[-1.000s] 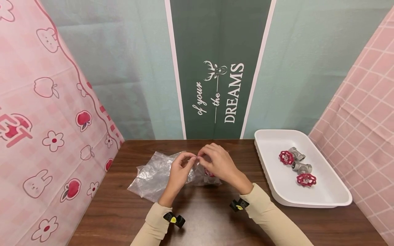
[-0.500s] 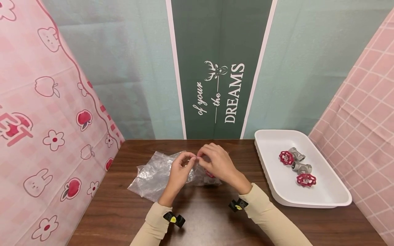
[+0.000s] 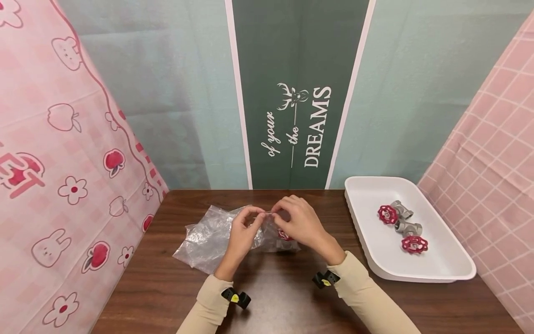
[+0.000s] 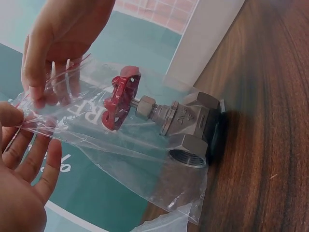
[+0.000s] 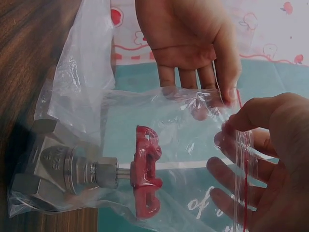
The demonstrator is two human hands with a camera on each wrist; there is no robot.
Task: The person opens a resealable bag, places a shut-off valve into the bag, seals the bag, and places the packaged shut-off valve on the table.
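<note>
The right hand (image 3: pixel 301 222) partly hides the valve (image 3: pixel 285 235) in the head view. The left wrist view's edge crops the left hand (image 4: pixel 21 193); the right wrist view's, the bag (image 5: pixel 193 130). The valve's lettering is too blurred to read.

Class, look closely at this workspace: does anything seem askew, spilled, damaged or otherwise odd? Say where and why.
Only the lettering on the backdrop looks odd: it runs sideways. No spill shows on the table, and the bagged valve shows no visible damage.
</note>
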